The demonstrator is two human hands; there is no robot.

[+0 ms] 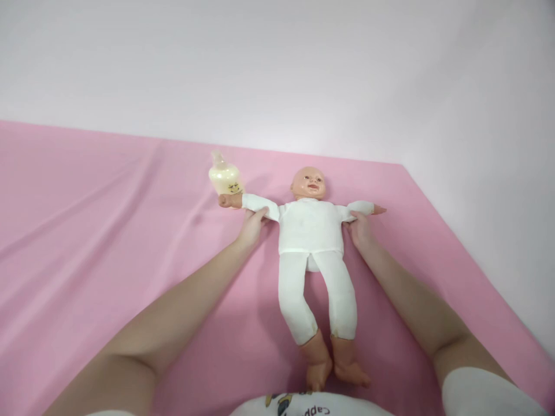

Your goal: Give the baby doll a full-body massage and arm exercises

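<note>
A baby doll (310, 228) with a white cloth body lies face up, its head away from me and its bare feet close to my shirt. Its arms stretch out to both sides. My left hand (254, 224) is closed around the doll's arm on the left, thumb on top and fingers hidden underneath. On the other side my right hand (358, 226) grips the doll's other arm the same way. Just beyond the doll's left-side hand stands a pale yellow pump bottle (224, 176) with a small printed face, its lower part partly covered by that hand.
A pink sheet (108, 248) with some creases covers the surface under the doll. Its far edge meets a white wall or backdrop (260, 69), and its right edge slants down toward me. My printed white shirt (338, 405) shows at the bottom.
</note>
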